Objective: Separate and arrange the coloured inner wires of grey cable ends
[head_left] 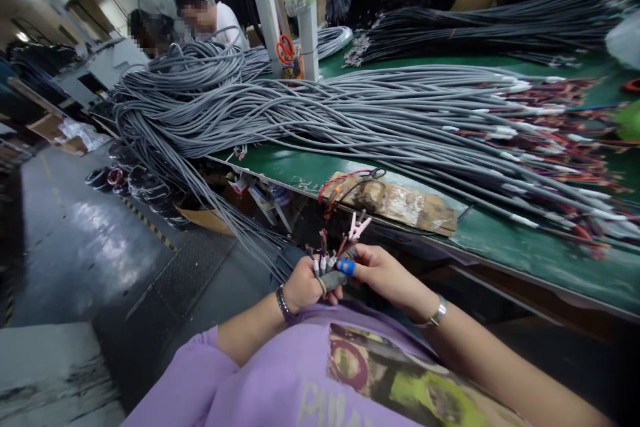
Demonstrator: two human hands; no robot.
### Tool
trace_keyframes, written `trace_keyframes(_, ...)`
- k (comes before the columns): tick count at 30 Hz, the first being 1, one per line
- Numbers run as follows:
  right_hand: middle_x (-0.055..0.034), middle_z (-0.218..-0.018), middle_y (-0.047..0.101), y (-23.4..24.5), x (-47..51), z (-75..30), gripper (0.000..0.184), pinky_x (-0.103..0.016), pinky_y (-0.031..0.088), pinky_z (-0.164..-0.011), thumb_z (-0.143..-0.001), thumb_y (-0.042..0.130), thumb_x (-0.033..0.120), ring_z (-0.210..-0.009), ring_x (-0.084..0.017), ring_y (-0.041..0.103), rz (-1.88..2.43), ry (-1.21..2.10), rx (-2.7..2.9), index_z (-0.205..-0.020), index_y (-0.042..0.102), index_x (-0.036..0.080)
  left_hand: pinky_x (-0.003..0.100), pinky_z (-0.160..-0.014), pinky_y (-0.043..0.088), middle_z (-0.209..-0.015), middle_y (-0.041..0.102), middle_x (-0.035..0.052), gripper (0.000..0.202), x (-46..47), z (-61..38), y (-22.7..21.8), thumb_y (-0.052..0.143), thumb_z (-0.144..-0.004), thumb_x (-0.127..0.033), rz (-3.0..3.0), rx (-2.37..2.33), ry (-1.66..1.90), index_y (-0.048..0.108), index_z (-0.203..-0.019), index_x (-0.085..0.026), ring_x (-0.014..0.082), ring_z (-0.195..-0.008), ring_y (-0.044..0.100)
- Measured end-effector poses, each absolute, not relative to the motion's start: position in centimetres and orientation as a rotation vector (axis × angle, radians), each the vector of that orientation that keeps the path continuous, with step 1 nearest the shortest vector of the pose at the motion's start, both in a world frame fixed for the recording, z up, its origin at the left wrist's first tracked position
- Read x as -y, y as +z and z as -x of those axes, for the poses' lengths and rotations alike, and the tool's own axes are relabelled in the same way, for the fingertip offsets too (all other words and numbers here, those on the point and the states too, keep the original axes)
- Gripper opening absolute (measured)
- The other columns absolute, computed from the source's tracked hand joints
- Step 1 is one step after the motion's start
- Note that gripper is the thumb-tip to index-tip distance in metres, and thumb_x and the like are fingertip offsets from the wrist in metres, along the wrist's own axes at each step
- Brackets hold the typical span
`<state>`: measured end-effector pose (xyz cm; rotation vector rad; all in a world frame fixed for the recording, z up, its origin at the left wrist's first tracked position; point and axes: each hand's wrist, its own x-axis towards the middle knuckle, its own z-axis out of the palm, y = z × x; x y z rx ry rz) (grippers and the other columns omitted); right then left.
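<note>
Close to my body, my left hand is closed around several grey cable ends with white sleeves. Short coloured wires fan out of their tips. A grey wrap covers one of its fingers. Touching the same bunch from the other side is my right hand, its fingers pinched at the wires and a blue band around its thumb. What exactly lies between those fingertips is too small to make out. A pale pink clip stands just beyond the right fingers, at the table's edge.
Long grey cables lie across the green table, with stripped ends at the right. A taped cardboard piece sits near its front edge. Black cables lie behind. Orange scissors hang on a post. Another person is beyond.
</note>
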<state>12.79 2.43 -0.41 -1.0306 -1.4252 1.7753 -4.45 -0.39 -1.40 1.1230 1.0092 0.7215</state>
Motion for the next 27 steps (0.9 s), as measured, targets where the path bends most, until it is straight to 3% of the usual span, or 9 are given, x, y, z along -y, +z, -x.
trace_keyframes(5,0.003,-0.054,0.051,0.1,-2.3,-12.6,0.045,-0.025,0.033,-0.05,-0.063,0.073,0.06,-0.051,-0.01,0.039,1.157,1.686,1.336,-0.064,0.058,0.017,0.019,-0.039,0.036,-0.05,0.06,0.0025,0.046,0.8,3.6,-1.9,0.069,-0.072,-0.054,-1.018,-1.079,0.928,0.06,-0.059,-0.012,0.009,-0.039,0.054)
trace_keyframes(11,0.0034,-0.053,0.05,0.1,-1.9,-13.0,0.044,-0.025,0.036,-0.05,-0.062,0.077,0.057,-0.051,-0.01,0.041,1.177,1.628,1.255,-0.062,0.058,0.017,0.019,-0.037,0.033,-0.048,0.06,0.0031,0.047,0.5,2.7,-1.4,0.071,-0.069,-0.055,-0.903,-1.151,1.034,0.059,-0.057,-0.012,0.009,-0.037,0.053)
trace_keyframes(17,0.0058,-0.048,0.041,-1.1,-2.3,-14.0,0.048,-0.025,0.039,-0.05,-0.062,0.076,0.061,-0.047,-0.009,0.034,1.084,1.751,0.982,-0.057,0.053,0.019,0.018,-0.036,0.032,-0.048,0.058,0.001,0.047,0.1,2.8,-0.5,0.074,-0.064,-0.056,-0.827,-1.136,1.074,0.059,-0.06,-0.012,0.008,-0.036,0.051)
trace_keyframes(23,-0.0018,-0.067,0.058,-1.2,-4.4,-14.2,0.046,-0.026,0.046,-0.053,-0.073,0.064,0.066,-0.053,-0.012,0.046,0.981,1.906,0.691,-0.074,0.062,0.02,0.019,-0.033,0.031,-0.045,0.056,-0.0001,0.045,-0.3,2.0,1.4,0.078,-0.058,-0.053,-0.787,-1.021,0.949,0.058,-0.061,-0.012,0.0083,-0.032,0.048)
trace_keyframes(27,-0.0009,-0.061,0.055,-0.9,-5.3,-13.5,0.045,-0.027,0.045,-0.054,-0.073,0.065,0.065,-0.055,-0.014,0.047,0.856,1.912,0.734,-0.072,0.061,0.02,0.018,-0.032,0.029,-0.046,0.056,-0.0007,0.045,-0.6,1.1,1.6,0.077,-0.06,-0.052,-0.8,-0.976,0.908,0.058,-0.065,-0.012,0.0081,-0.032,0.048)
